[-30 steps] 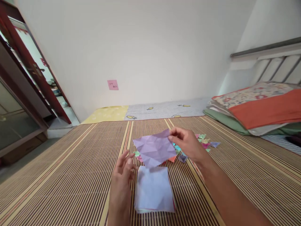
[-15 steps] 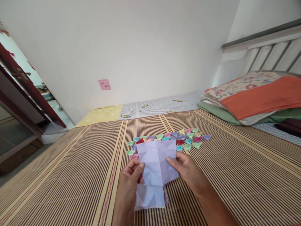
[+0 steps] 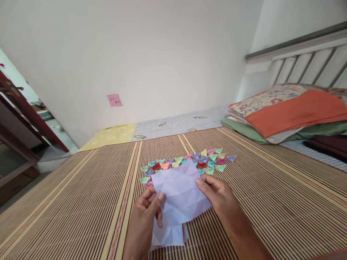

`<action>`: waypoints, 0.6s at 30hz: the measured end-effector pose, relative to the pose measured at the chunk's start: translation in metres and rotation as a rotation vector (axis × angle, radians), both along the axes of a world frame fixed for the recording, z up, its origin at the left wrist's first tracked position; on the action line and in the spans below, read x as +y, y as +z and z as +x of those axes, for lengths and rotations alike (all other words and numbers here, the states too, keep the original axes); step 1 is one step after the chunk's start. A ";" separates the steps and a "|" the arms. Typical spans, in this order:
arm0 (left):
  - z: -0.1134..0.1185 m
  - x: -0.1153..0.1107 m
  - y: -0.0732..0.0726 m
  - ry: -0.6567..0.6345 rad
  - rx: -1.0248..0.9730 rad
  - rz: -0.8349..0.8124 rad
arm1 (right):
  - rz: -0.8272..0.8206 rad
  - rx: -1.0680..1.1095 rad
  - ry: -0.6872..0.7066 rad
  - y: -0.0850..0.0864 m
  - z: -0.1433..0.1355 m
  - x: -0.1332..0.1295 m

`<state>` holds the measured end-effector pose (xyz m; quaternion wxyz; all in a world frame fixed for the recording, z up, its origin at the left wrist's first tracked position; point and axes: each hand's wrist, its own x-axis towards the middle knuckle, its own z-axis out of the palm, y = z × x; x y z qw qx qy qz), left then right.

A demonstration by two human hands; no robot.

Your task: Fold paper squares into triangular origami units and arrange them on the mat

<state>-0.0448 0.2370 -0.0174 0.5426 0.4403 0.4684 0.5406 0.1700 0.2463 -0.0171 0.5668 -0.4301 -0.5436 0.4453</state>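
A creased pale lilac sheet of paper (image 3: pixel 181 195) is held up between my two hands, tilted with its right side higher. My left hand (image 3: pixel 145 213) pinches its left edge between thumb and fingers. On the right edge, my right hand (image 3: pixel 217 189) grips it with the thumb in front. Below the sheet lies a stack of papers (image 3: pixel 169 236) with a creased pale one on top and coloured edges showing at its right side. Behind the sheet, several small folded paper boats (image 3: pixel 213 157) in many colours stand in rows; the sheet hides some of them.
Everything rests on a striped woven mat (image 3: pixel 89 202) on a bed. Folded bedding (image 3: pixel 292 112) is piled at the right by a white headboard (image 3: pixel 306 65). A pink note (image 3: pixel 114 100) is stuck on the wall, and a doorway stands at the left.
The sheet has turned anticlockwise, its left side dropping lower. Both hands still hold it. The whole view has shifted slightly, so the surroundings sit further left.
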 end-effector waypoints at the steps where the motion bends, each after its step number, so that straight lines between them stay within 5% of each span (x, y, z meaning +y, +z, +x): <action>1: 0.003 0.000 0.000 -0.008 -0.012 0.005 | 0.007 -0.005 0.013 0.002 -0.001 0.000; 5: 0.010 0.002 0.001 0.103 -0.035 0.054 | 0.019 0.005 0.036 0.006 -0.005 -0.002; 11: 0.007 -0.007 0.013 0.500 0.131 0.145 | 0.051 -0.007 -0.090 0.007 0.001 -0.007; 15: 0.019 -0.014 0.021 0.098 0.128 0.127 | 0.061 0.005 -0.084 0.013 0.003 -0.013; 18: 0.035 -0.016 0.023 -0.056 0.093 0.070 | 0.020 0.039 -0.021 0.021 0.000 -0.018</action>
